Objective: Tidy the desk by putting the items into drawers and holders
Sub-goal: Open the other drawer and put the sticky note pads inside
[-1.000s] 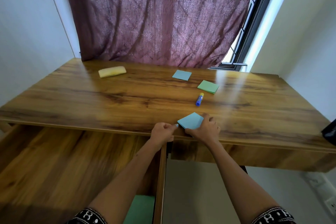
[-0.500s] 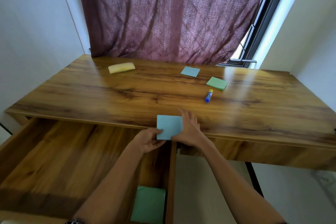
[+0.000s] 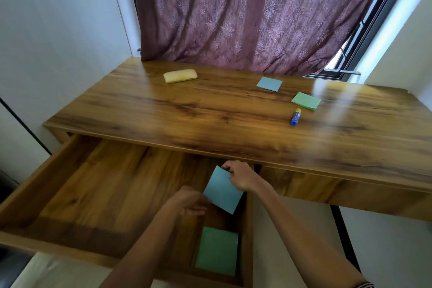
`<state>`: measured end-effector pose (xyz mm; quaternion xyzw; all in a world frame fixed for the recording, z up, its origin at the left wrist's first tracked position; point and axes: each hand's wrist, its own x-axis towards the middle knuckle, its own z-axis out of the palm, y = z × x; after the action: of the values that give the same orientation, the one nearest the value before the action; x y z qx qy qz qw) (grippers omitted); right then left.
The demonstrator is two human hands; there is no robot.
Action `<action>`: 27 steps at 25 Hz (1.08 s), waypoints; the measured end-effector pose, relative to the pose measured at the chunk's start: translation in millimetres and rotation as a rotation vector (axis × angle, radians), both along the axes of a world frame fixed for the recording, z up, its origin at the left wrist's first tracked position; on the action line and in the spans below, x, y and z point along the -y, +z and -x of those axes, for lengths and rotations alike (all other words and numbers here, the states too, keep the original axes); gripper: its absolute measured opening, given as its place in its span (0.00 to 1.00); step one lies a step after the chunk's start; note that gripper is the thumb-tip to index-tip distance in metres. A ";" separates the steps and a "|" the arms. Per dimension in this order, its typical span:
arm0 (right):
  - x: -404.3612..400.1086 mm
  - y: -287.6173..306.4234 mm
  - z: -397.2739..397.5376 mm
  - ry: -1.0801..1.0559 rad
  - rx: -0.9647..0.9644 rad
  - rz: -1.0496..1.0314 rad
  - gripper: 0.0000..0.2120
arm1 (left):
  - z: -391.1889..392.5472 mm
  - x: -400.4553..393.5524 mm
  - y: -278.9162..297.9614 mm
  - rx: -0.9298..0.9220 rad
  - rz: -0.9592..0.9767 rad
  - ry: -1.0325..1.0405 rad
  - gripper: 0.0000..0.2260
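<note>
The drawer [image 3: 70, 194] stands pulled out below the desk's [image 3: 210, 119] front edge, at its left half. A pad [image 3: 217, 250] lies in the drawer's near right corner, and both hands — the left hand [image 3: 190, 202] and the right hand [image 3: 240, 175] — hold a second pad [image 3: 222, 190] above the drawer, behind the first. On the desk, a sponge [image 3: 180, 75] lies far left, and to the right sit two pads [image 3: 269, 83] [image 3: 306, 100], with a glue stick [image 3: 295, 117] nearest the front.

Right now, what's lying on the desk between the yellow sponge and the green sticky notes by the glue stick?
In the head view, a blue sticky note pad lies between the yellow sponge and the green sticky note pad; otherwise bare wood.
</note>
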<state>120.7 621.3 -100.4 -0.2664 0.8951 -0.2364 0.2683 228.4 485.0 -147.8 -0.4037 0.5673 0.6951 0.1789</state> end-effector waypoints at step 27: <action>12.3 -68.7 -25.1 0.116 -0.205 -0.290 0.16 | 4.6 -17.6 -5.3 0.061 0.585 -0.497 0.13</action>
<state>145.8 609.0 -169.1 -0.2988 0.9256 -0.0606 0.2244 223.8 502.6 -153.1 -0.3085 0.8166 0.4270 0.2360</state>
